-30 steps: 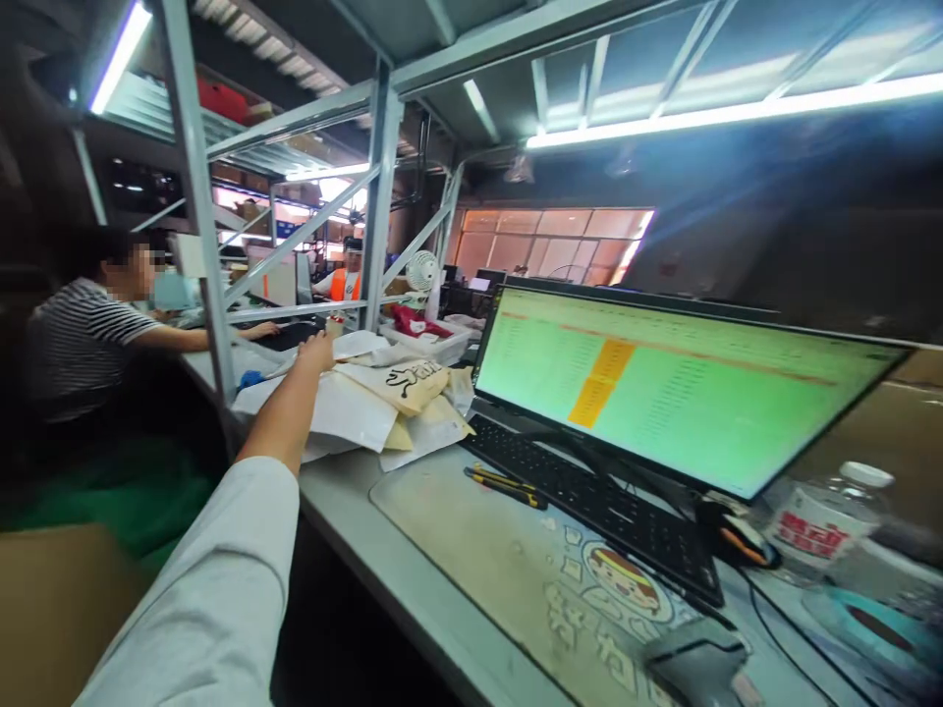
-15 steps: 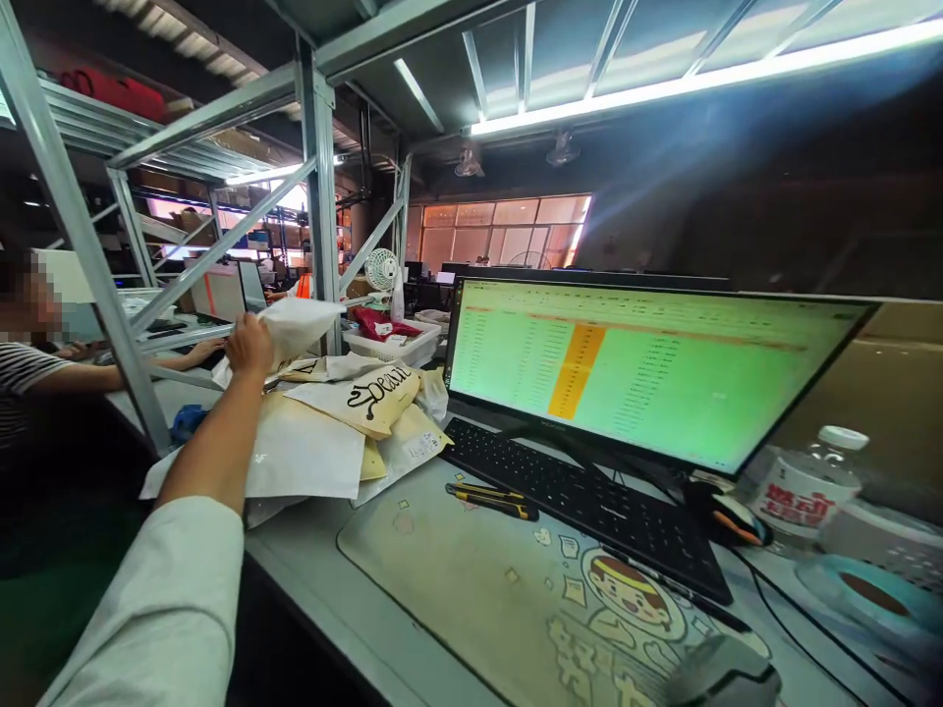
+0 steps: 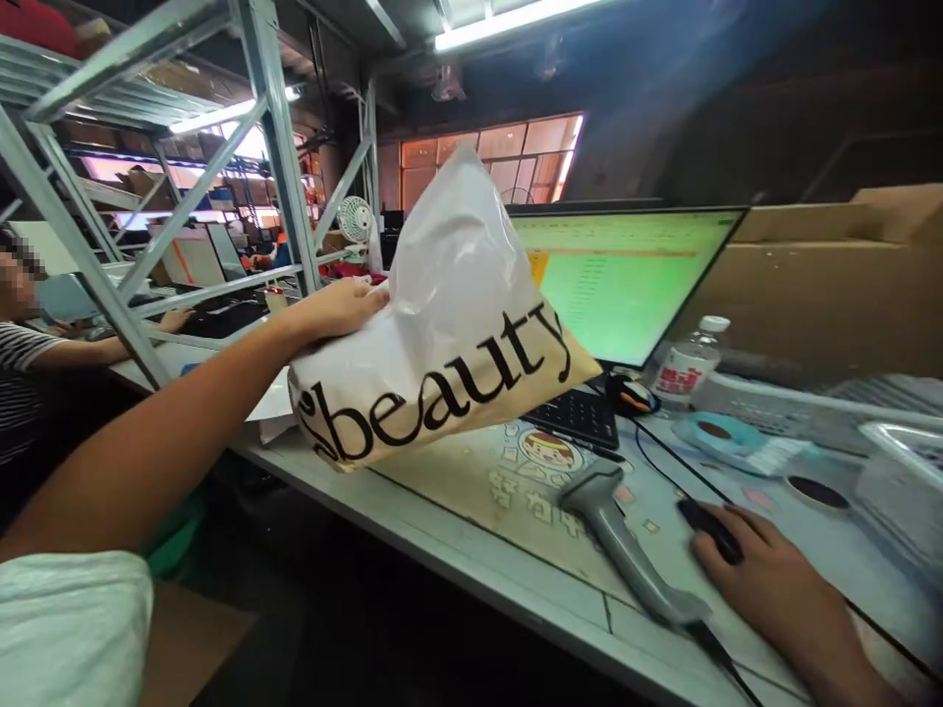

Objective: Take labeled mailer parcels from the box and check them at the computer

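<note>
My left hand (image 3: 335, 306) grips a white and cream plastic mailer bag (image 3: 449, 334) printed with "beauty" in black letters, held up in the air above the desk's front edge and hiding much of the monitor. My right hand (image 3: 766, 579) rests on a black computer mouse (image 3: 705, 525) at the lower right of the desk. A grey handheld barcode scanner (image 3: 615, 535) lies on the desk mat just left of my right hand.
A green-lit monitor (image 3: 626, 280) and black keyboard (image 3: 579, 417) stand behind the bag. A water bottle (image 3: 685, 368), tape rolls (image 3: 726, 437) and cardboard boxes (image 3: 832, 285) crowd the right. A metal shelf frame (image 3: 276, 147) rises at left, where a person in a striped shirt (image 3: 22, 363) sits.
My left hand has lifted the bag off the pile at the left and carried it toward me, in front of the monitor. My right hand has come into view on the mouse.
</note>
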Motion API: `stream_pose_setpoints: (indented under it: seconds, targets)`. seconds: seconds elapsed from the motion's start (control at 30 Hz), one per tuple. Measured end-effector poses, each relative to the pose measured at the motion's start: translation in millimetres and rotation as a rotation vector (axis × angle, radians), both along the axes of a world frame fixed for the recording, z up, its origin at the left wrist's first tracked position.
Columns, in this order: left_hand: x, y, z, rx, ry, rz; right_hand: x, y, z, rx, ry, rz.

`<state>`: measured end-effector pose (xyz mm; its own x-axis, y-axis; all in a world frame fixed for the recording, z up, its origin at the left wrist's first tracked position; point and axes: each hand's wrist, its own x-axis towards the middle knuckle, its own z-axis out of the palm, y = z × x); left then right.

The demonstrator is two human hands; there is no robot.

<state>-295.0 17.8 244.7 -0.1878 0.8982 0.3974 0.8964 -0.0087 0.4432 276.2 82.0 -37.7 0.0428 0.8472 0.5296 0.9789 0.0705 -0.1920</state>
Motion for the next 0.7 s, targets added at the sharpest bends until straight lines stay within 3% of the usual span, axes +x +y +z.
stream_pose_setpoints:
  seconds: [0.07, 0.13, 0.2, 0.27, 0.37, 0.43, 0.5, 0.57, 0.63, 0.7]
  targets:
    - [24, -8, -15.9, 0.090, 0.097, 0.004, -2, -4, 2, -0.072, -0.001, -0.006]
    - [46, -23, -35.8, 0.274, 0.237, 0.056, -8, -8, 6, -0.094, -0.019, -0.015]
    - [66, -43, -68.1, 0.372, 0.382, 0.011, -14, -12, 9, -0.090, -0.035, -0.017]
    - [80, -61, -114.2, 0.301, 0.515, -0.186, -18, -16, 10, -0.080, -0.049, -0.018]
    - [82, -79, -186.4, 0.035, 0.607, -0.521, -18, -19, 8, -0.083, -0.062, -0.027]
    - [75, -86, -215.1, -0.125, 0.539, -0.631, -17, -19, 6, -0.097, -0.067, -0.033]
    - [71, -86, -221.2, -0.206, 0.398, -0.608, -16, -18, 5, -0.104, -0.072, -0.036]
    - [82, -80, -213.1, -0.172, 0.250, -0.492, -15, -17, 4, -0.106, -0.076, -0.034]
    - [110, -66, -206.4, -0.067, 0.147, -0.378, -15, -15, 3, -0.104, -0.077, -0.037]
    - [146, -46, -211.7, -0.015, 0.109, -0.299, -14, -13, 1, -0.096, -0.074, -0.042]
